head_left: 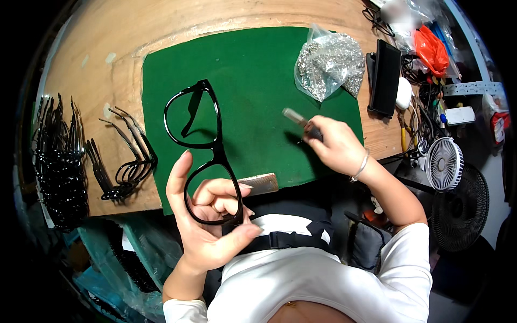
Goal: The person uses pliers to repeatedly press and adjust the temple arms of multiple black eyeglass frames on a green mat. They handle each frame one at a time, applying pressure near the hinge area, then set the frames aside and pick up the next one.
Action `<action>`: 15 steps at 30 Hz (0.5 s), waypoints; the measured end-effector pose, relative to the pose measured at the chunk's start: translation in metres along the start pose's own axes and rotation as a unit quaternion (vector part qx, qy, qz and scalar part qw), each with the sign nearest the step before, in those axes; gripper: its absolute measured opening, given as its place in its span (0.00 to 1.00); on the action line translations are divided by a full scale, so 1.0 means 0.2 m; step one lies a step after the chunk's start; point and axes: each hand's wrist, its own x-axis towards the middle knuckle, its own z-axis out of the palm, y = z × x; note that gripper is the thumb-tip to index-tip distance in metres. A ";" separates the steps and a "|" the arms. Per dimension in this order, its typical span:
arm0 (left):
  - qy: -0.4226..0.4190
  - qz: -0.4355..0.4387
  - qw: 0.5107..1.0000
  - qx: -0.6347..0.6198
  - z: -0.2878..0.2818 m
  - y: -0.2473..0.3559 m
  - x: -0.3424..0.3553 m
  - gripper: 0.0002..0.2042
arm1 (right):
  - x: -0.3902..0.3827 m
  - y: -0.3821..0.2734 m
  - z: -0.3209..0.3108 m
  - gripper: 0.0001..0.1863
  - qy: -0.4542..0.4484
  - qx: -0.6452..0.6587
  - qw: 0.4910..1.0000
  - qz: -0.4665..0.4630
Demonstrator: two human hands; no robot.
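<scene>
My left hand (202, 226) pinches a black glossy eyeglass frame (219, 134) near one end, at the front edge of the green mat. The frame stands on end above the mat; no lenses can be made out in its rims. One temple arm (193, 110) shows behind the far rim. In my right hand (339, 145), over the mat's right side, is a short hand tool (295, 116) with a pale, blunt end and a dark handle. Its exact kind is unclear. A flat textured metal strip (261, 184) lies by the mat's front edge, close to my left fingers.
A clear bag of small silvery metal parts (323, 64) sits at the green mat's (242, 59) far right. Several black frames (132, 161) and a tall stack of them (60, 177) occupy the left. To the right are a phone (384, 78), cables and a white fan (444, 163).
</scene>
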 end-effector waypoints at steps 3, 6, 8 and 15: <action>-0.018 -0.004 1.000 0.009 0.01 -0.02 -0.01 0.49 | 0.01 0.00 0.00 0.09 0.024 -0.002 1.000 -0.006; -0.007 -0.030 0.999 0.038 0.06 -0.03 -0.03 0.48 | -0.01 -0.02 0.06 0.08 0.022 -0.055 0.998 -0.030; -0.024 -0.013 0.998 0.055 0.06 -0.06 -0.03 0.47 | -0.02 0.00 0.08 0.08 0.039 -0.108 0.992 -0.060; -0.008 0.040 0.981 0.187 0.09 -0.09 0.00 0.43 | -0.10 -0.20 -0.04 0.07 0.021 0.113 0.993 -0.026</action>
